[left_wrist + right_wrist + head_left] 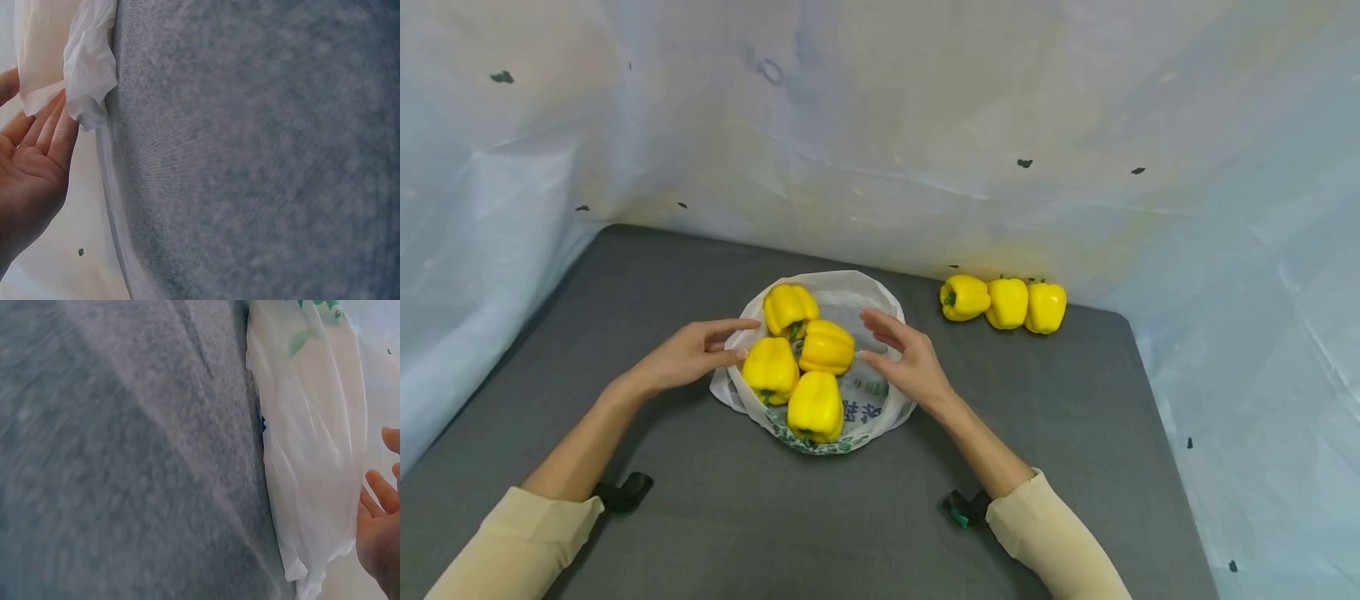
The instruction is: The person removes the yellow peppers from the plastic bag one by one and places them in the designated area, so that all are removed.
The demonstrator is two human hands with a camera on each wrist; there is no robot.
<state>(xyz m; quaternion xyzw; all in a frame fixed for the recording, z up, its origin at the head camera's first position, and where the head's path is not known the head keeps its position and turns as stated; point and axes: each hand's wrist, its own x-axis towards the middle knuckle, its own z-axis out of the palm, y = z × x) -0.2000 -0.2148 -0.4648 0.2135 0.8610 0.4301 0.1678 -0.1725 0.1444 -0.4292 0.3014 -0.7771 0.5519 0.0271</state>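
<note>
A white plastic bag (880,292) with green and blue print lies opened wide on the dark table. Inside it are several yellow bell peppers, among them an upper one (791,309), a middle one (827,347), a left one (771,370) and a lower one (816,406). My left hand (696,354) is at the bag's left rim, its fingers loosely extended against the plastic (90,69). Over the right rim is my right hand (910,358), thumb and fingers apart, holding nothing. From the right wrist, the bag's outer side (312,444) shows beside that hand.
Three more yellow bell peppers (1007,303) stand in a row at the table's back edge, right of the bag. Whitish plastic sheeting (880,125) hangs behind and at both sides of the grey table (760,533). Dark straps (625,493) show near both sleeves.
</note>
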